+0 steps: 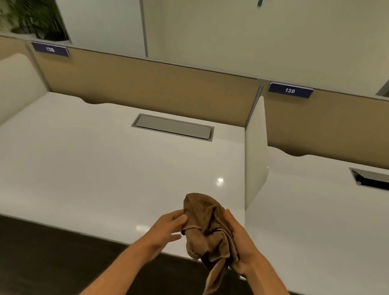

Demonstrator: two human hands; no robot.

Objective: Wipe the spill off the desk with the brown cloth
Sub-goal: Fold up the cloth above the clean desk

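A crumpled brown cloth (205, 229) is held up in the air over the front edge of the white desk (87, 171), one end dangling below the edge. My right hand (238, 243) grips it from the right side. My left hand (169, 227) pinches its left fold between thumb and fingers. No spill is plainly visible on the glossy desk top; only light reflections show.
A grey cable hatch (173, 127) is set into the back of the desk. A white divider panel (255, 152) separates it from the neighbouring desk (326, 224) on the right. Tan partitions carry number plates 138 (50, 49) and 139 (290, 90). Dark floor lies below the front edge.
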